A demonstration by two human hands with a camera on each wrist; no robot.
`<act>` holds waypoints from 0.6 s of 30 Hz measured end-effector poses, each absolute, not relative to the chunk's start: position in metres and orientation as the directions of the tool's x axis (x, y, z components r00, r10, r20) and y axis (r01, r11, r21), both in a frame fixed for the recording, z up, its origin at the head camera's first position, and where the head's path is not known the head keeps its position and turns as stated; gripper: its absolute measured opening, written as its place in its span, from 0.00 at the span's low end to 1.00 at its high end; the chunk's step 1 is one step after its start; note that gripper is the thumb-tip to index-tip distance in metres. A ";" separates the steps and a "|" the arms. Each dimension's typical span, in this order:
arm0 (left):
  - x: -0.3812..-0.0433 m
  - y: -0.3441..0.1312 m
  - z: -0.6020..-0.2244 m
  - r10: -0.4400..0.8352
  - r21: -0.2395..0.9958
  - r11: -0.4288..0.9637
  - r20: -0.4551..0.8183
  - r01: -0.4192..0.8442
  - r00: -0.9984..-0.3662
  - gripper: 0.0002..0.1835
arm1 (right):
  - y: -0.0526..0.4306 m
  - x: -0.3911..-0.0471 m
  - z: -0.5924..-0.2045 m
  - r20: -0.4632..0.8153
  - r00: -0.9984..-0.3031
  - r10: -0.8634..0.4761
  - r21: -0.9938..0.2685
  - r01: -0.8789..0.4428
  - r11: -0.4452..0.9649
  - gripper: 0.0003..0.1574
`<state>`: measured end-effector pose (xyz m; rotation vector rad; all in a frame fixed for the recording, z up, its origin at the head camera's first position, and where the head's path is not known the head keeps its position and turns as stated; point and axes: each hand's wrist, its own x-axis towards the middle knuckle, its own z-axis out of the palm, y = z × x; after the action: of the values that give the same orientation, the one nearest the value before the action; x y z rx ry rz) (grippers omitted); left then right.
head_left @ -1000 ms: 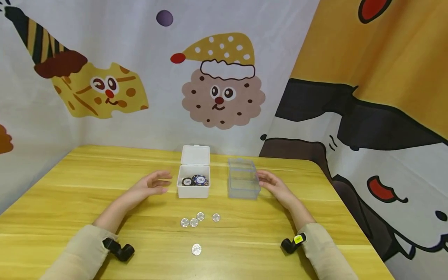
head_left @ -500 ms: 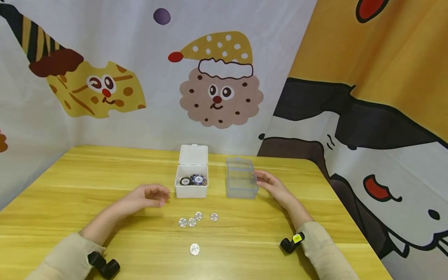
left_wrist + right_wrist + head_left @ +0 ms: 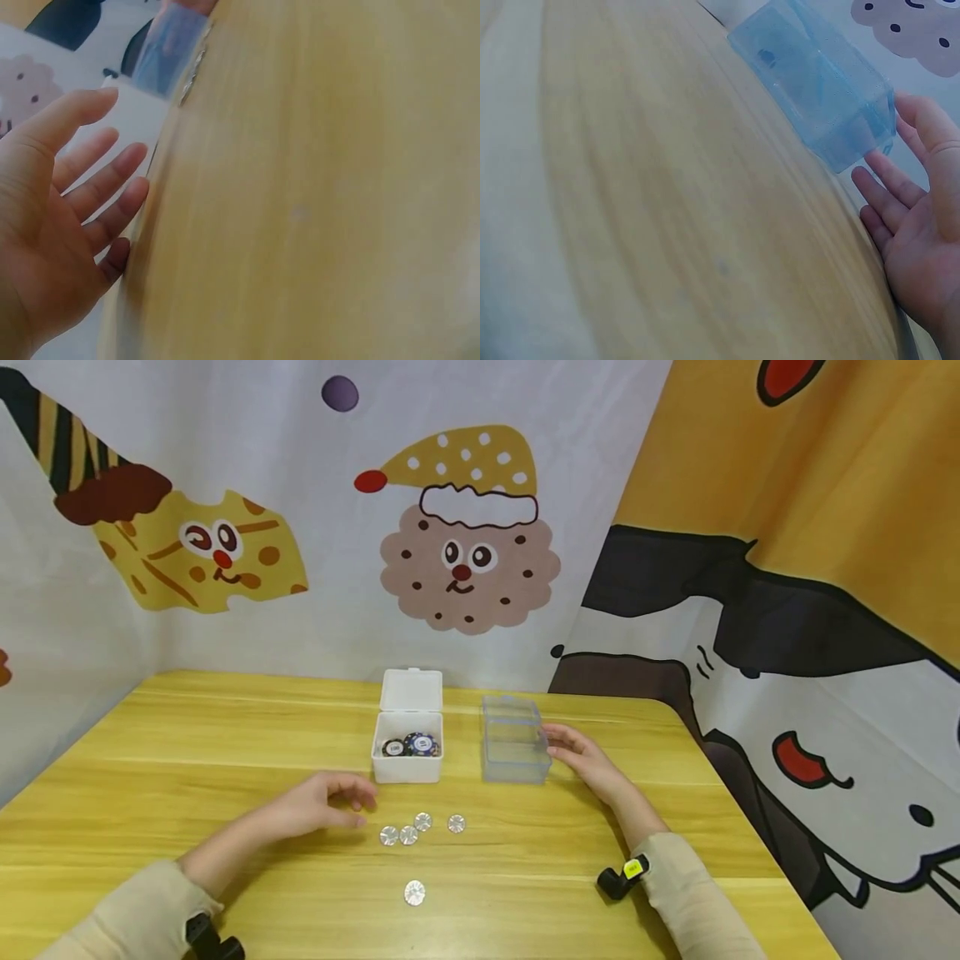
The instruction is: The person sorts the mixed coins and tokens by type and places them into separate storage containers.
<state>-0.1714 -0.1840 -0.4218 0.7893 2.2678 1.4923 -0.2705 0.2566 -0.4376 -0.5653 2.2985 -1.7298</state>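
Note:
My left hand (image 3: 322,803), fingers relaxed and slightly bent, hovers just left of several silver coins (image 3: 408,835); nothing is in it. One more coin (image 3: 414,892) lies apart, closer to me. At the right side of a clear plastic box (image 3: 516,768) is my right hand (image 3: 588,764). In the right wrist view its loosely extended fingers (image 3: 889,176) reach the end of that box, seeming to touch it. The clear box shows compartments and its lid looks raised at the back. Between the hands stands a white box (image 3: 407,770) with its lid up, holding poker chips (image 3: 422,744).
Everything stands on a yellow wood-grain table (image 3: 262,718). A printed curtain (image 3: 472,660) with cartoon figures hangs behind the table's back edge. A black wrist camera (image 3: 618,882) sits at the right sleeve.
My left hand has come down from beside the white box toward the coins, nearer to me. The right hand has stayed by the clear box. The head view has shifted slightly.

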 end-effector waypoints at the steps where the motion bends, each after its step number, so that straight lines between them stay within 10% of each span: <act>1: -0.171 -0.183 -0.422 0.605 0.911 0.309 0.035 0.275 -0.795 0.23 | 0.257 -0.270 -0.437 0.059 -0.905 -0.421 -0.955 -0.174 0.241 0.33; 18: -0.165 -0.163 -0.426 0.652 0.848 0.350 0.085 0.398 -0.754 0.22 | 0.254 -0.266 -0.430 0.053 -0.897 -0.440 -0.956 -0.174 0.238 0.30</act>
<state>-0.1646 -0.1629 -0.4255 0.9388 2.3479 1.3590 -0.2655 0.2544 -0.4295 -0.5776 2.2828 -1.7159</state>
